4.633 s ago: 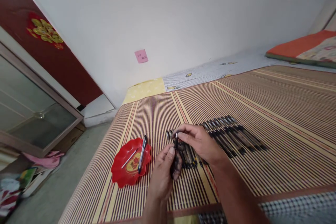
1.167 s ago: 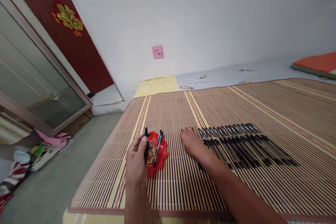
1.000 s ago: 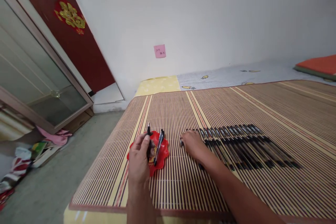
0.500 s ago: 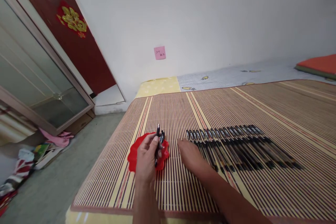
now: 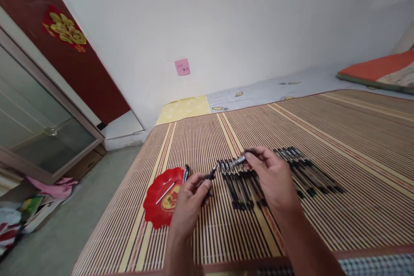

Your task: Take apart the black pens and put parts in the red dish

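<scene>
The left hand [image 5: 190,200] is pinching a black pen part [image 5: 211,173] above the striped mat [image 5: 323,129], beside the red dish [image 5: 161,198]. The right hand [image 5: 273,177] is grasping a pen [image 5: 238,161] over the pen row [image 5: 310,172].

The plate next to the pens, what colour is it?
The plate is red with a yellow middle, seen from the head camera.

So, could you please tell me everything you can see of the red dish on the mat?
The red dish is a shallow, glossy, plastic-looking plate with a scalloped rim and a yellow emblem at its centre. It lies flat on the striped bamboo mat, just left of the left hand. A thin white rod lies inside it, and a dark pen rests over its far right rim. Neither hand touches it.
</scene>
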### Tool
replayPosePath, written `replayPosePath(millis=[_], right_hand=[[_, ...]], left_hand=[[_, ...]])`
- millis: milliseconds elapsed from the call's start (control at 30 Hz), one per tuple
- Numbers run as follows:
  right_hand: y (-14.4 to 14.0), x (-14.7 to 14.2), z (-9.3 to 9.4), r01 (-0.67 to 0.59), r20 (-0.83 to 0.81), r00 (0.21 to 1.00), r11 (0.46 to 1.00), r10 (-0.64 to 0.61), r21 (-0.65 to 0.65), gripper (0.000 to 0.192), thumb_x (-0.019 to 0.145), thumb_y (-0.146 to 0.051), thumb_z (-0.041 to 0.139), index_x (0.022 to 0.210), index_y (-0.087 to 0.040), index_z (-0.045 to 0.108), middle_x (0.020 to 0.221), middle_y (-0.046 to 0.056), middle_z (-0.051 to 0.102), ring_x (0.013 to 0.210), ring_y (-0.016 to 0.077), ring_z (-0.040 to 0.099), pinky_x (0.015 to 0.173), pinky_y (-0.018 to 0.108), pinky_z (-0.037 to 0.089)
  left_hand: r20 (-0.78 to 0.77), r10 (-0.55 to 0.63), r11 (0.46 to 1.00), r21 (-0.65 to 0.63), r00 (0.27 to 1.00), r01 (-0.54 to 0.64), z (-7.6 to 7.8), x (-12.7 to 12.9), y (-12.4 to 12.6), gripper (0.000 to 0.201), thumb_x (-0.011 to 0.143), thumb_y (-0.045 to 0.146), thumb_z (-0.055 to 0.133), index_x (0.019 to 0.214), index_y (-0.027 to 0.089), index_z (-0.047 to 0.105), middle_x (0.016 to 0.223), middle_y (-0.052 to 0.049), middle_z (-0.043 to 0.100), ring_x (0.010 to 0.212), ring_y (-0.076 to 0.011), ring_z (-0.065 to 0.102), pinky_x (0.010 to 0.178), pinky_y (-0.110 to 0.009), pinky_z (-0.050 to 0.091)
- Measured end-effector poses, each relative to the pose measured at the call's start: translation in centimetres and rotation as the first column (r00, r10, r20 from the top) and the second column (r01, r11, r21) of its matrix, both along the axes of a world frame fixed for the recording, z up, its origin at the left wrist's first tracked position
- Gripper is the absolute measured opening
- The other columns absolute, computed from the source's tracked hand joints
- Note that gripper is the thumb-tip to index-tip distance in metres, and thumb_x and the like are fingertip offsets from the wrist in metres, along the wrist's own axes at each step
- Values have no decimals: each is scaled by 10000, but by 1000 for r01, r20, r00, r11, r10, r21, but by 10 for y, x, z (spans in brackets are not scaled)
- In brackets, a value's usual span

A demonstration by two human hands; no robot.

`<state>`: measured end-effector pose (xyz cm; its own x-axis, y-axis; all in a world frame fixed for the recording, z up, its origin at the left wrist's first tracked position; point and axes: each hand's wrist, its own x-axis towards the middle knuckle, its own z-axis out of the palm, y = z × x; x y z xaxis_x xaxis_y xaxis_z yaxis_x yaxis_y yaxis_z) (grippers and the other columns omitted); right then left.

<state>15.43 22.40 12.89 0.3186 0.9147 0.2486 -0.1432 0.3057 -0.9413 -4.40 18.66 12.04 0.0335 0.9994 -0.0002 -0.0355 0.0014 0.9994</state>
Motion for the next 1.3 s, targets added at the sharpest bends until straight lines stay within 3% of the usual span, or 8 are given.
replayPosePath(millis=[100,233,467,633,1000,1133,1200,1300], right_hand=[[-1,2,6,63,-35,998,996,-61,62,229,778,-353,721,934,-188,694,896,52,718,815,158,678,742,281,567],[-2,4,7,28,26,999,996,-31,85,216,805,-354,707,938,-184,695,919,65,729,852,177,688,777,307,575],[-4,6,5,-143,219,968,988,126,63,223,841,-357,668,965,-175,707,917,72,741,835,186,689,761,305,557],[-5,-1,2,-291,311,912,957,269,23,180,858,-295,634,979,-183,706,904,47,739,828,165,685,775,283,535],[4,-1,-11,-258,387,883,964,264,-70,192,844,-343,620,896,-168,681,763,32,701,693,162,648,652,270,505],[4,0,-13,-256,378,886,963,267,-82,315,872,-401,602,1080,-174,669,851,43,704,757,169,663,696,286,525],[4,1,-13,-276,336,894,955,297,-110,400,883,-435,585,1183,-176,631,843,39,697,729,164,664,692,295,536],[6,5,-15,-275,284,910,952,303,-134,424,887,-467,565,1183,-169,625,860,56,705,702,161,664,698,312,549]], left_hand=[[-60,-65,998,-4,996,65,-3,5,2,267,852,388,681,1037,195,683,718,29,571,634,-83,484,559,-186,377],[-106,-113,993,2,988,114,-5,11,3,249,870,386,662,1031,198,686,721,25,575,649,-91,486,575,-199,377],[-123,-123,992,7,985,125,-4,23,2,231,878,376,646,1016,194,679,742,18,578,660,-91,490,572,-195,378],[-13,-118,993,-10,993,118,-5,27,2,243,817,352,703,972,172,649,753,18,566,651,-88,494,566,-193,395],[91,-105,993,-37,990,109,-12,46,0,282,803,382,701,941,179,561,691,36,552,607,-93,512,528,-187,370],[123,-136,990,-13,983,139,-14,51,2,247,832,370,663,950,177,564,722,21,583,620,-105,533,575,-217,435],[78,-81,997,-4,994,81,-14,40,5,228,821,341,669,953,169,595,771,-2,626,672,-119,571,650,-246,476],[-61,195,981,35,979,-193,-18,6,11,224,769,304,707,935,162,657,877,-33,678,800,-144,612,768,-272,490]])
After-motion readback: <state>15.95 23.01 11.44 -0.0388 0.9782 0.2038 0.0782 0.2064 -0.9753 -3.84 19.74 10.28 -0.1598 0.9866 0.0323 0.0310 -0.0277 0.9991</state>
